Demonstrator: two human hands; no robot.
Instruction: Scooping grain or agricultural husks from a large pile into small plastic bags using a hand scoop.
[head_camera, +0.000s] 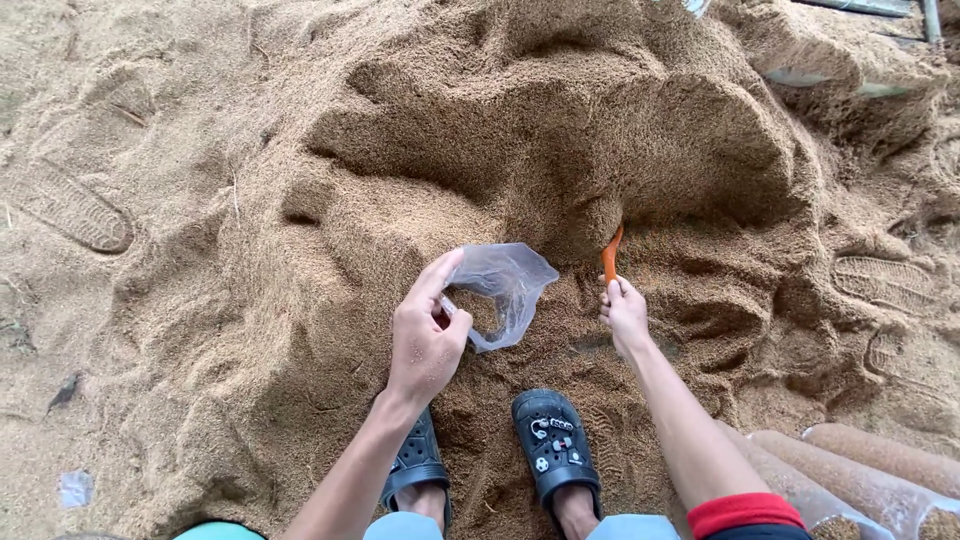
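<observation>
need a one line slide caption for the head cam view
Left hand holds a clear plastic bag open while the right hand digs an orange scoop into sawdust.

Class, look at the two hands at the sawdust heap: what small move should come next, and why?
Probably lift the orange scoop in the right hand toward the clear plastic bag: its blade is sunk in the brown sawdust heap, and the left hand holds the bag's mouth open beside it.

A single head-worn camera looks steeply down and forward from close above, the sawdust heap (560, 130) filling the frame and the person's own black clogs (552, 445) at the bottom centre.
</observation>
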